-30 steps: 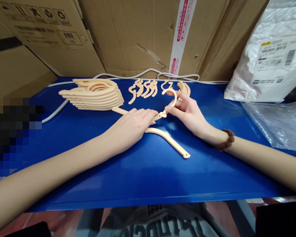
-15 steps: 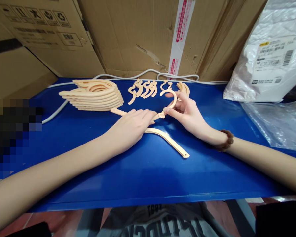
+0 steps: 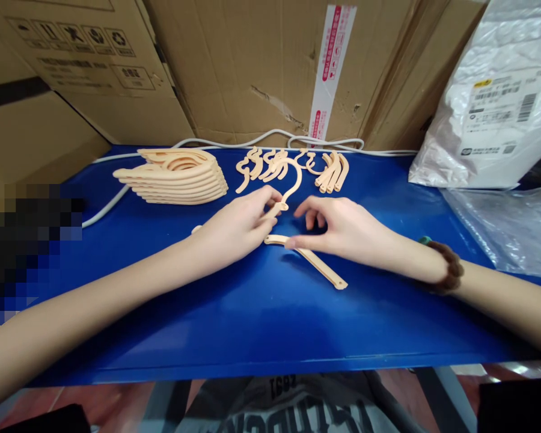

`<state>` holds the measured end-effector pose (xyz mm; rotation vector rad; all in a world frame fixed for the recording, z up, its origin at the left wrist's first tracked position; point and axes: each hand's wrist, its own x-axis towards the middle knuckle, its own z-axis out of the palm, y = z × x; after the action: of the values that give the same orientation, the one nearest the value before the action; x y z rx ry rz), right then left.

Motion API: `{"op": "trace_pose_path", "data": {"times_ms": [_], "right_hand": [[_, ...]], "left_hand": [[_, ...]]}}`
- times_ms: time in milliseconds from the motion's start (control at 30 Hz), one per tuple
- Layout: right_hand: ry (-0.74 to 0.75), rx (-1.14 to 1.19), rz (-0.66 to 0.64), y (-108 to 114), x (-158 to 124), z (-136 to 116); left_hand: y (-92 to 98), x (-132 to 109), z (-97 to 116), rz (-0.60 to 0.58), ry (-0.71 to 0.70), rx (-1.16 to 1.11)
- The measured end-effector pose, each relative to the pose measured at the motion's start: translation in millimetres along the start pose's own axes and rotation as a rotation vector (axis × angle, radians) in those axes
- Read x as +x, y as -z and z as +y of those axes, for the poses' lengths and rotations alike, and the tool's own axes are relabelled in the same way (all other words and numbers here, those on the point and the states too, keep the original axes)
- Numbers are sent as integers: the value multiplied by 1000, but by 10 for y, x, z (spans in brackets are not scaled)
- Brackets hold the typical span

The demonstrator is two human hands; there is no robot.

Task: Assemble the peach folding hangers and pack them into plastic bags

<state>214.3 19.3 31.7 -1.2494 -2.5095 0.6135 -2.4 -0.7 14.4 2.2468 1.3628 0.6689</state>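
Observation:
My left hand is closed around a cream-coloured hanger arm. A curved hanger hook joins the inner end of that arm and curls upward. The arm's other end shows only as a small tip beyond my left wrist. My right hand is open, fingers bent and thumb spread, with nothing between them. Its thumb tip overlaps a second, loose hanger arm lying slanted on the blue table; whether it touches, I cannot tell.
Behind my left hand stands a stack of cream hangers. Several loose hooks and short curved bars lie farther back. A white cable runs along cardboard boxes. A white parcel bag sits at back right.
My right hand has let go of the hook and moved down toward the loose hanger arm. My left hand has turned, tilting the held arm and shifting the hook left.

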Motion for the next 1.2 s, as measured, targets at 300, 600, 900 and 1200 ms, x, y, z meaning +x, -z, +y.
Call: {"op": "trace_pose_path", "data": {"times_ms": [300,600,900,1200], "right_hand": [[255,-592,-43,79,-131,154],[53,-524,124,1,-163,265],[402,-532,173,11,-143,329],[484,-554,265,4,-151,333]], "left_hand": [[-70,221,194,3,335,-637],[-67,290,280,-50,481,-840],[-19,248,269,-39,480,-1007],[-9,223,282,-110,457,-983]]}}
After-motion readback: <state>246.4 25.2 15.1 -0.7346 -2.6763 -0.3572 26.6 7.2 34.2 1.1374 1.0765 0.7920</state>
